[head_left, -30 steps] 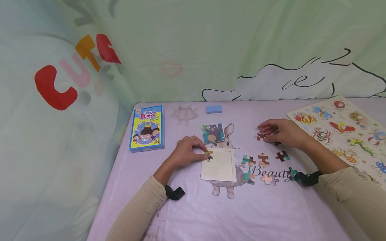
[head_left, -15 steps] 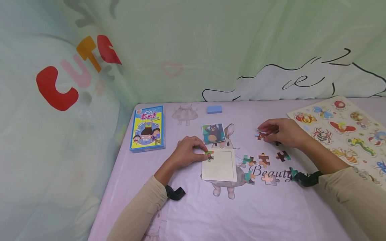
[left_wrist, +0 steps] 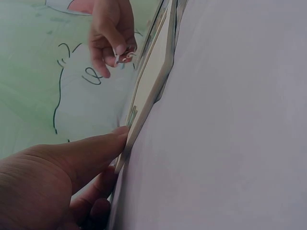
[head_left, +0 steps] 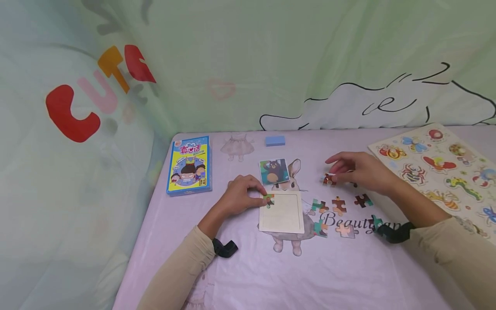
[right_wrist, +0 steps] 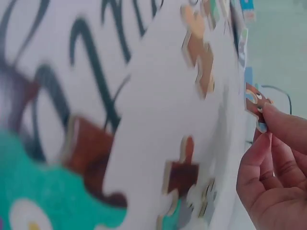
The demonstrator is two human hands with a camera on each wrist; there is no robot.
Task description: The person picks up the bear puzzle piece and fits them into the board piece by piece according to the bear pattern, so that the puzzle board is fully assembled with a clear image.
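A square wooden puzzle board (head_left: 282,217) lies on the table, one green-and-brown puzzle piece (head_left: 270,199) set in its upper left corner. My left hand (head_left: 242,196) pinches that corner of the board, thumb and fingers at its edge in the left wrist view. To the right, my right hand (head_left: 358,170) pinches a brown puzzle piece (right_wrist: 254,101) printed with a bear's eyes, held up off the cloth. Below that hand lie several loose pieces, among them a brown piece (head_left: 339,206), a pinkish piece (head_left: 346,230) and a dark brown-and-green piece (head_left: 363,200).
Behind the board is a bear picture card (head_left: 274,171), with a blue block (head_left: 275,141) farther back. A blue-and-yellow card box (head_left: 189,165) lies at the left. At the right rests a large insect puzzle board (head_left: 441,172). Curtains hang behind and left.
My right hand has lifted the brown bear-face piece and shifted it slightly left and toward me. My left hand stays at the board's corner.
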